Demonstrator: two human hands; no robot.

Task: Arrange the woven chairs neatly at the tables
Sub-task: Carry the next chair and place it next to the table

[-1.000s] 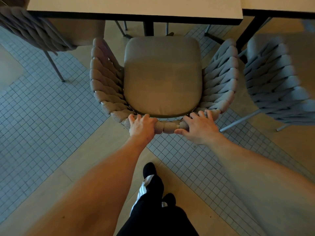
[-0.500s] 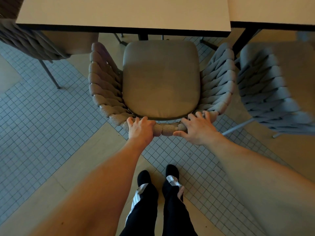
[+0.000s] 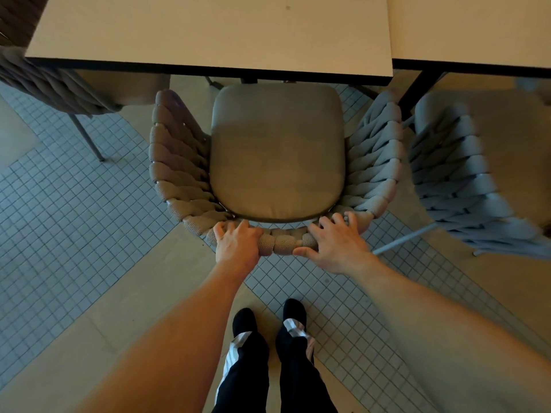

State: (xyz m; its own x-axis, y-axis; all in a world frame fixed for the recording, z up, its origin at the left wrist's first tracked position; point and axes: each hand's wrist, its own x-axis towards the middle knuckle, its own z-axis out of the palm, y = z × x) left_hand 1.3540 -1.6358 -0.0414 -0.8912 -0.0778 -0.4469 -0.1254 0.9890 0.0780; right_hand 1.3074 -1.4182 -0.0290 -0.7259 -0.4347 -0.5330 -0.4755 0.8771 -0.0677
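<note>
The floor (image 3: pixel 74 234) is a mix of small square grey tiles and wide pale strips that run on the slant. Across the top stands a pale surface (image 3: pixel 208 34) with a dark edge, and a second surface (image 3: pixel 477 28) sits just beside it on the right, a narrow gap between the two.

The middle chair (image 3: pixel 277 153), woven round its back and arms with a plain tan seat pad, faces the first surface; the front of its seat lies right at that surface's near edge. A second woven chair (image 3: pixel 465 174), greyer and blurred, stands just to its right below the second surface. A third chair (image 3: pixel 53 81) is partly visible at the upper left, its seat tucked under the surface.

Both bare arms reach forward to the middle chair's back rail. The left hand (image 3: pixel 237 242) grips the rail, fingers curled over its top. The right hand (image 3: pixel 337 242) rests on the rail with fingers spread and bent over it, thumb lying along the outer side.

Below stand two legs in black trousers (image 3: pixel 244 371) with white stripes, and black shoes (image 3: pixel 293 311) on the floor.
</note>
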